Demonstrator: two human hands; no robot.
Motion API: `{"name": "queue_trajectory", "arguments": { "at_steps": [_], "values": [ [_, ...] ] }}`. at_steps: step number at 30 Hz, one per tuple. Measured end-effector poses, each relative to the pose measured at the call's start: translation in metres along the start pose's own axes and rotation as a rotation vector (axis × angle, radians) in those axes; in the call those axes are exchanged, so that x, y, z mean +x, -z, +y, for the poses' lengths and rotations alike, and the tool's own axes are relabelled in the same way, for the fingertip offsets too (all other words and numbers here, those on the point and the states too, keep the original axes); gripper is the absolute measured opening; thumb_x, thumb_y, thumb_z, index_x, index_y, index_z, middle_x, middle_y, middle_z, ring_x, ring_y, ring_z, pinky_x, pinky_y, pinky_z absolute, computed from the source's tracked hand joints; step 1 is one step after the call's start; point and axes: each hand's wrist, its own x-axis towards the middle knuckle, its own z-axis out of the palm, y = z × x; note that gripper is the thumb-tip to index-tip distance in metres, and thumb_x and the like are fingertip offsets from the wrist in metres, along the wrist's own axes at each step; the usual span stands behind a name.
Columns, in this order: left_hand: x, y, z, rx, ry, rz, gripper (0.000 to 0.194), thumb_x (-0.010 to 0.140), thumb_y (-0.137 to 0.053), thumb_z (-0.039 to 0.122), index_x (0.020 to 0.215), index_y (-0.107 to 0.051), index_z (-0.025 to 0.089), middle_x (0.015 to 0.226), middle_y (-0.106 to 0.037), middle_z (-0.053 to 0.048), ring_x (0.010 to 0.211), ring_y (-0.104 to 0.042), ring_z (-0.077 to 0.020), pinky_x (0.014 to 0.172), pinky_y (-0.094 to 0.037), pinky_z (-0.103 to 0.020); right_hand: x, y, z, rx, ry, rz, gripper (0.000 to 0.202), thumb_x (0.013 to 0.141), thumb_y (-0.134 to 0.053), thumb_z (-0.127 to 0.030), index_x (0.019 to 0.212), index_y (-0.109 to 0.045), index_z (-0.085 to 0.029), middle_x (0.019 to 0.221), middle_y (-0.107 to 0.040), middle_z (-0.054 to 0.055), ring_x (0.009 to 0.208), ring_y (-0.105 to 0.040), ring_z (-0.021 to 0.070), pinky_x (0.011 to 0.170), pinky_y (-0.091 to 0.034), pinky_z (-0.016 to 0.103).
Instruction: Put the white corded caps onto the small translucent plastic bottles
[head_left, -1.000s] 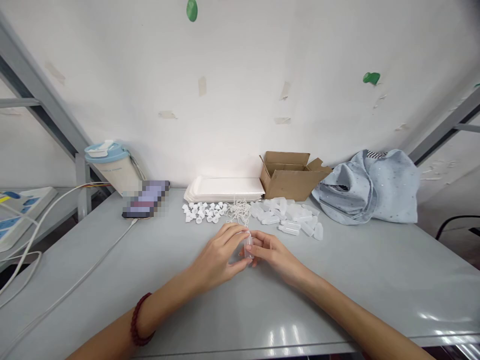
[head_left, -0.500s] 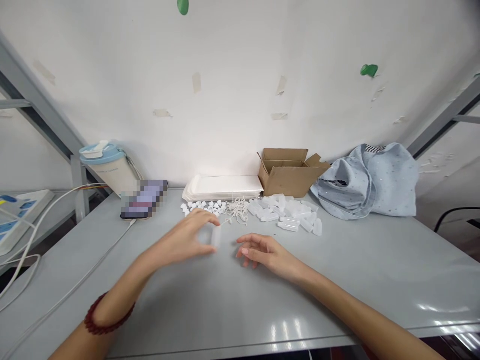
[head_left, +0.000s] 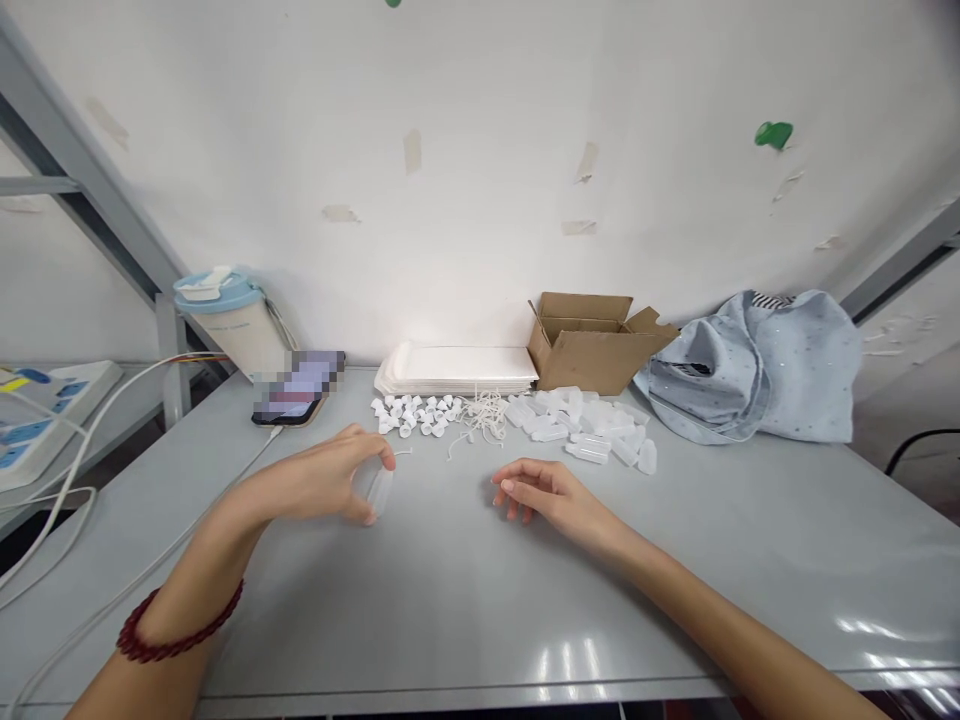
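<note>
A pale wall [head_left: 480, 120] is rising behind the far edge of the grey desk [head_left: 420, 610], showing tape scraps [head_left: 413, 151] and green patches [head_left: 773, 134]. Metal posts [head_left: 124, 225] are slanting by the far left and right corners. Light [head_left: 568, 658] is glinting along the near edge; the space beneath is looking too dark to read.

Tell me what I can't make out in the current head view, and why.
All in the head view:
Clear container: upper end hidden by fingers of the left hand.
Cardboard box: floor hidden by its front wall.
Phone: screen pixelated.
Cup: lettering too small.
Power strip: cut off by the left edge.
</note>
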Motion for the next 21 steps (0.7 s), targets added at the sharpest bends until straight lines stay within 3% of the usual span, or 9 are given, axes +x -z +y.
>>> {"name": "queue_trajectory", "arguments": {
  "at_steps": [6, 13, 21],
  "values": [
    [0.0027, -0.0027, -0.0024, 0.003, 0.059, 0.048, 0.04, 0.06, -0.062, 0.034, 0.098, -0.058, 0.025, 0.096, -0.052, -0.003, 0.06, -0.052, -0.016, 0.053, -0.04, -0.025, 0.0008, 0.0014, 0.0008, -0.019, 0.006, 0.008, 0.031, 0.085, -0.057, -0.046, 0.092, -0.065, -0.016, 0.085, -0.067, 0.005, 0.066, -0.057, 0.0115, 0.064, -0.043, 0.027],
    [-0.0003, 0.0014, 0.0057, 0.045, 0.109, -0.012, 0.042, 0.063, -0.057, 0.031, 0.104, -0.053, 0.025, 0.097, -0.049, -0.003, 0.063, -0.052, -0.0164, 0.057, -0.041, -0.026, 0.0001, 0.0022, 0.0001, -0.029, 0.007, 0.01, 0.031, 0.085, -0.057, -0.045, 0.092, -0.064, -0.016, 0.085, -0.067, 0.005, 0.067, -0.057, 0.0117, 0.064, -0.043, 0.027],
    [0.003, -0.0009, 0.0017, 0.059, 0.124, -0.053, 0.05, 0.062, -0.055, 0.028, 0.111, -0.051, 0.025, 0.104, -0.049, -0.004, 0.063, -0.053, -0.0168, 0.058, -0.042, -0.028, -0.002, 0.0019, -0.0027, -0.032, 0.017, 0.011, 0.031, 0.085, -0.056, -0.045, 0.092, -0.064, -0.017, 0.085, -0.066, 0.005, 0.069, -0.058, 0.0128, 0.066, -0.043, 0.028]
  ]
}}
